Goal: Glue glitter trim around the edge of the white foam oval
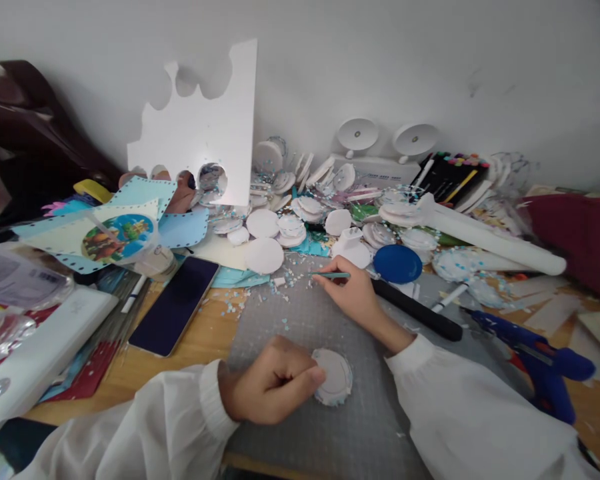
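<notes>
My left hand (pixel 270 387) rests curled on the grey cutting mat (pixel 300 320), its fingertips pinching the left edge of a round white disc (pixel 336 377) with a pale blue rim. My right hand (pixel 355 297) reaches toward the far edge of the mat and holds a thin teal stick-like tool (pixel 333 275) between thumb and fingers, tip pointing left among small paper scraps. Both arms wear white sleeves.
A dark phone (pixel 175 307) lies left of the mat. A blue glue gun (pixel 535 353) and a black-handled tool (pixel 415 308) lie to the right. Several white foam discs (pixel 265 257), a blue lid (pixel 397 264), a cut white board (pixel 205 133) and markers (pixel 453 173) crowd the back.
</notes>
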Demonstrator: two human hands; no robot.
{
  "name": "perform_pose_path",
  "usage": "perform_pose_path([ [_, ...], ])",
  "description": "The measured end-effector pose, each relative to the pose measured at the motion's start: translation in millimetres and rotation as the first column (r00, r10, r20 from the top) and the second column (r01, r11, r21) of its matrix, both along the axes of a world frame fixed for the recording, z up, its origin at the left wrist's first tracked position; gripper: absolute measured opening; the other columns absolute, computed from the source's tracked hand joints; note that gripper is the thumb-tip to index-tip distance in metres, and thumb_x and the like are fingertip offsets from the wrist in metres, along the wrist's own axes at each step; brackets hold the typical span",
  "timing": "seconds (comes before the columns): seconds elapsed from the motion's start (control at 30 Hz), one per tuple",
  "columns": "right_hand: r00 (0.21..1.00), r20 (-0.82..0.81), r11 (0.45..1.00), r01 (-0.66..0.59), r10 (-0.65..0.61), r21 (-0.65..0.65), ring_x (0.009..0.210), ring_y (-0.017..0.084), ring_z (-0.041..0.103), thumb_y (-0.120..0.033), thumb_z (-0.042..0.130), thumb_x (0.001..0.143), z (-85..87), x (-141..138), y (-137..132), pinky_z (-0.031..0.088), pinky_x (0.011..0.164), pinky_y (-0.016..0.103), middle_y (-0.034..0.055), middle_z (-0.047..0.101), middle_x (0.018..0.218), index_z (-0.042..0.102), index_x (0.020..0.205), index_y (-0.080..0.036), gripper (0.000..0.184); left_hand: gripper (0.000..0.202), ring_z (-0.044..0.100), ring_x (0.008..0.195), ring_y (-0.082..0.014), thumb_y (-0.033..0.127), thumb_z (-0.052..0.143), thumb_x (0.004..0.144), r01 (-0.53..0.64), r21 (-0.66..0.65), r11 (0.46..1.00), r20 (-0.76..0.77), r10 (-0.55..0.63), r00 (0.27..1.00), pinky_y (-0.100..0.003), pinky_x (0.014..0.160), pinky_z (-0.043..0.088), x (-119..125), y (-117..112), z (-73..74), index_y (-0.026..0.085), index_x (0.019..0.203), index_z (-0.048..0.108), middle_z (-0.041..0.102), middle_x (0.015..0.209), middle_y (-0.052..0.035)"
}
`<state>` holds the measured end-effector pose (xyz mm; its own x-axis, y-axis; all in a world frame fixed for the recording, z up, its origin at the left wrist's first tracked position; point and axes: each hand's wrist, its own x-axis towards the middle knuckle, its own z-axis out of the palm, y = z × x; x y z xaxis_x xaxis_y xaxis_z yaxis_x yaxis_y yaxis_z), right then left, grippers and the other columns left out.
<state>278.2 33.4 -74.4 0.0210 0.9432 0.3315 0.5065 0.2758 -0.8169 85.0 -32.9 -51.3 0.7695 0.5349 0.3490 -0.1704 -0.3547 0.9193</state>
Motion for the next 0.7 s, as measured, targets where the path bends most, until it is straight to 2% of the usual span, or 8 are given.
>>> perform_pose_path([
  [0.17,0.998,-0.038,0.999,0.053,-0.053,-0.003,0.059,0.015,0.057,-0.032,0.067,0.076,1.6,-0.9,0.0,0.044,0.054,0.025,0.0007,0.063,0.065,0.058,0.067,-0.019,0.018,0.043,0.023,0.045,-0.0063,0.019,0.037,0.095,-0.002,0.003,1.000,0.007,0.002,1.000,-0.025,0.048,0.019,0.1,-0.3,0.0,0.019,0.056,0.021,0.023,0.050,0.0065],
  [0.4,0.992,-0.084,0.996,0.092,-0.091,0.007,0.050,0.012,0.049,-0.034,0.067,0.077,14.0,8.6,-6.1,0.038,0.047,0.024,-0.0011,0.058,0.058,0.059,0.069,-0.018,0.019,0.044,0.022,0.044,-0.0060,0.021,0.037,0.097,-0.018,0.003,1.000,0.004,0.018,1.000,-0.025,0.047,0.019,0.0,1.4,0.1,0.019,0.055,0.021,0.022,0.050,0.0069],
  [0.7,1.000,-0.021,1.000,-0.018,0.019,0.015,0.070,0.019,0.065,-0.031,0.068,0.076,-2.0,-1.9,-4.9,0.051,0.063,0.029,0.0030,0.070,0.075,0.062,0.074,-0.021,0.012,0.044,0.023,0.044,-0.0060,0.021,0.036,0.096,-0.019,0.033,0.999,0.013,0.019,1.000,-0.024,0.047,0.020,0.9,1.0,2.4,0.019,0.055,0.020,0.023,0.049,0.0066],
])
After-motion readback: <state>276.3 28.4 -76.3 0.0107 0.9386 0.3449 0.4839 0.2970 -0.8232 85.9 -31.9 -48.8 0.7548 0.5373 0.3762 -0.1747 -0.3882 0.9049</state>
